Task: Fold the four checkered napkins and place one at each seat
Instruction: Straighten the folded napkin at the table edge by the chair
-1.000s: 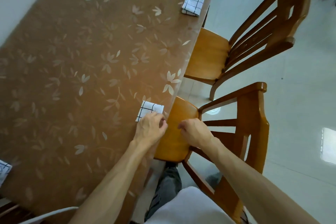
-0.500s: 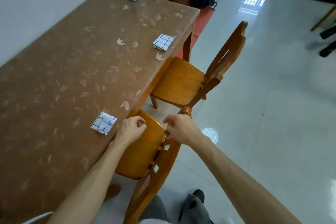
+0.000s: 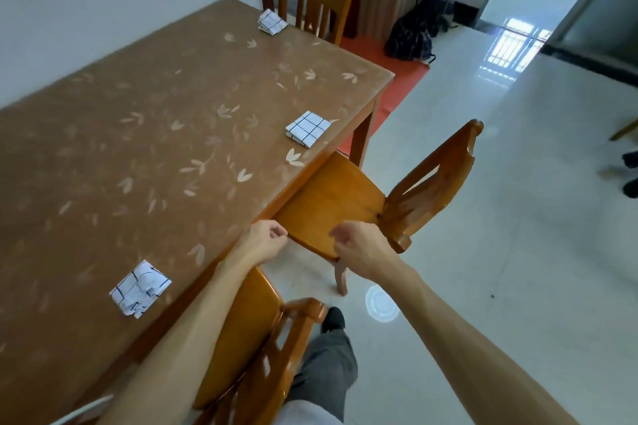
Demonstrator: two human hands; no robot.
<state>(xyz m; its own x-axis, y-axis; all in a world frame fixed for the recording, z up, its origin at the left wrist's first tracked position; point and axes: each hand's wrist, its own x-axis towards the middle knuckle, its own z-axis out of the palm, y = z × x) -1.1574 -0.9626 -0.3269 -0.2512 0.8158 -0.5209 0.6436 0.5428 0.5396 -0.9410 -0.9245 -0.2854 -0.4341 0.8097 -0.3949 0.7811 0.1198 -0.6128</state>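
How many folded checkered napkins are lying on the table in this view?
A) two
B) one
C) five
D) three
D: three lie on the table: the near napkin, the middle napkin by the side chair, and the far napkin before the end chair.

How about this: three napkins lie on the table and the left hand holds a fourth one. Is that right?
No. In the head view the left hand holds nothing. Three napkins do lie on the table: the near napkin, the middle napkin and the far napkin.
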